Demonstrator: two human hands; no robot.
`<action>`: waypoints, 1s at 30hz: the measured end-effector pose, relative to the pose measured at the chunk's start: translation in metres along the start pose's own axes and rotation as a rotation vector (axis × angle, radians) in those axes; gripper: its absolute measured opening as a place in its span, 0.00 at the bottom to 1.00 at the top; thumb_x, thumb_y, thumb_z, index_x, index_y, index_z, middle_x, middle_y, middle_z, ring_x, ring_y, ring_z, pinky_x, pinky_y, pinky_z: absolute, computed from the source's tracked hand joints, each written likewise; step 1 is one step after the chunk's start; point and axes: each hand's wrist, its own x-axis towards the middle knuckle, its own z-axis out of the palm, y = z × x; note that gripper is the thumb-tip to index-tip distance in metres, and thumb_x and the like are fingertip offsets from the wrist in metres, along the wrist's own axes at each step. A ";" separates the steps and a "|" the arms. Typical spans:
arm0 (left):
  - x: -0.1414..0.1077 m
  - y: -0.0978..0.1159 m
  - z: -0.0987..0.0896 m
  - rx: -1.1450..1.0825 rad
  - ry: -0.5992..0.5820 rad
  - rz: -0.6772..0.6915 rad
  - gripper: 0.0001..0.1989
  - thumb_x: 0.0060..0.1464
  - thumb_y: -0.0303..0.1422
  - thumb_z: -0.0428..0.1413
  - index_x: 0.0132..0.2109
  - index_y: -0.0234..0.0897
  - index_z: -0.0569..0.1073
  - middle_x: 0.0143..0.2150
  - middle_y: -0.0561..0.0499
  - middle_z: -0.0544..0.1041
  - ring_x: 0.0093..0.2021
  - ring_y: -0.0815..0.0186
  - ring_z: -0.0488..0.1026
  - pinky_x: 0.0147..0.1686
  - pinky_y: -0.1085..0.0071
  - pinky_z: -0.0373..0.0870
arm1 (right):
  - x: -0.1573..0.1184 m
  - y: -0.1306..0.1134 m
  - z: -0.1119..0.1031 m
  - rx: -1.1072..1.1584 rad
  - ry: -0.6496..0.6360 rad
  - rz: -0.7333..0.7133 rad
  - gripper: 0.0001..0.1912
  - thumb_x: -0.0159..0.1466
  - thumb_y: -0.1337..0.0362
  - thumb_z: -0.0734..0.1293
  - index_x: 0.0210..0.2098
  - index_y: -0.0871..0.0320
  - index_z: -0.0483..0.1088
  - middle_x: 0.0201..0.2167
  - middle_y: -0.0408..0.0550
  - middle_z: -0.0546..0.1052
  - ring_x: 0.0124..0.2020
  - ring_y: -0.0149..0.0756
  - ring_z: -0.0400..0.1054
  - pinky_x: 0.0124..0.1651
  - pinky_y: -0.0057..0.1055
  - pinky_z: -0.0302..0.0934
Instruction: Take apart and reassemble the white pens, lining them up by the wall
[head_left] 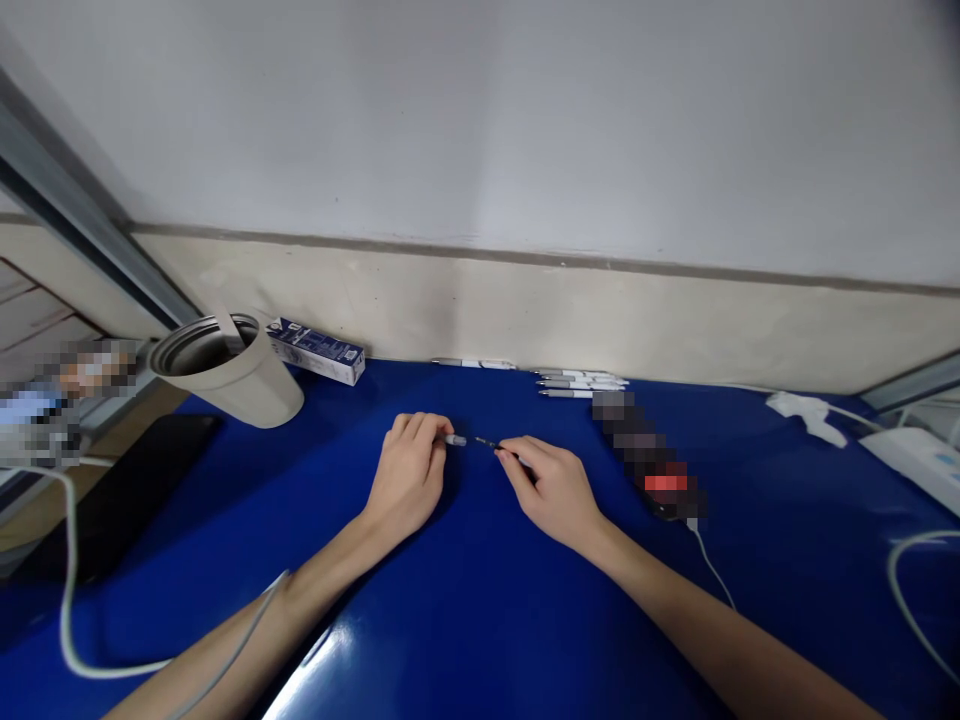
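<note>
Left grip (409, 475): clamped on a grey-tipped pen part (454, 440).
Right grip (551, 490): clamped on a slim black pen part (486, 442).
Risk: the slim part may be dropped onto the glossy blue table (480, 640) if pinched loosely.

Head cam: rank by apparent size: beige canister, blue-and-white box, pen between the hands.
1. Beige canister, largest.
2. Blue-and-white box and pen look close in length; pen is nearer the camera, so order unsure.
</note>
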 end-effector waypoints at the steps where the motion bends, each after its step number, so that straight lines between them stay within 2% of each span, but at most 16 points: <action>1: 0.000 0.000 -0.001 -0.021 0.004 -0.004 0.10 0.62 0.24 0.42 0.41 0.38 0.66 0.41 0.50 0.72 0.43 0.61 0.63 0.43 0.62 0.61 | 0.000 0.000 0.000 -0.005 -0.005 -0.001 0.11 0.68 0.63 0.58 0.39 0.54 0.72 0.32 0.45 0.77 0.31 0.31 0.70 0.37 0.28 0.60; 10: 0.000 0.000 0.000 -0.098 -0.012 0.031 0.11 0.62 0.25 0.42 0.43 0.38 0.67 0.42 0.49 0.70 0.42 0.62 0.65 0.45 0.62 0.62 | -0.001 -0.001 -0.001 -0.048 -0.033 -0.023 0.12 0.69 0.63 0.57 0.40 0.54 0.72 0.32 0.45 0.77 0.31 0.31 0.70 0.36 0.27 0.60; 16: 0.000 0.001 -0.002 -0.146 -0.004 0.001 0.10 0.62 0.24 0.42 0.42 0.38 0.66 0.42 0.49 0.69 0.42 0.63 0.65 0.44 0.64 0.63 | -0.001 -0.002 -0.001 -0.044 -0.042 -0.015 0.11 0.68 0.63 0.58 0.41 0.54 0.72 0.33 0.45 0.77 0.32 0.31 0.70 0.37 0.27 0.60; 30: 0.000 0.000 0.000 -0.144 -0.013 0.032 0.10 0.62 0.25 0.42 0.44 0.38 0.67 0.43 0.48 0.70 0.44 0.62 0.66 0.46 0.62 0.63 | -0.001 -0.002 0.000 -0.090 -0.044 -0.034 0.12 0.69 0.63 0.57 0.41 0.54 0.72 0.32 0.44 0.77 0.31 0.31 0.70 0.36 0.27 0.59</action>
